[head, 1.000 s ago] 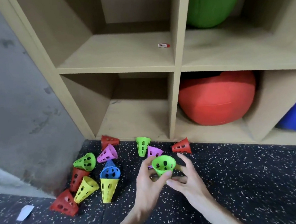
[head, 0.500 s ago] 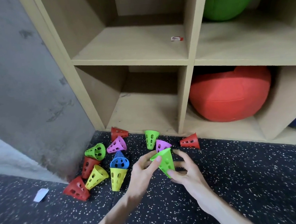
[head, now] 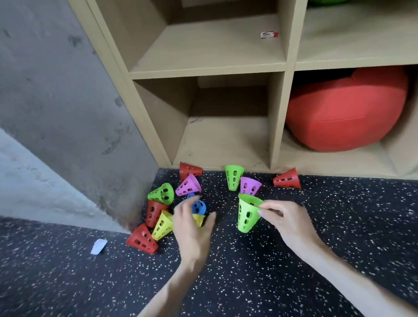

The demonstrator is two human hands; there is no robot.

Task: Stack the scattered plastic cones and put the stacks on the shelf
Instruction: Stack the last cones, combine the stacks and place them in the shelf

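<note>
Green cone [head: 247,212] is hanging pinched by its rim in the right hand [head: 291,223]; left hand [head: 193,231] is spreading relaxed fingers over the blue cone [head: 198,206].

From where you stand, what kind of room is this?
Probably a gym store or playroom corner. A wooden cubby shelf holds big soft balls, such as the red ball; the speckled rubber floor looks like sports matting; small perforated plastic cones lie scattered by a bare concrete wall.

A wooden cubby unit [head: 288,64] stands on black speckled flooring [head: 339,235] beside a grey concrete wall [head: 41,98].
</note>
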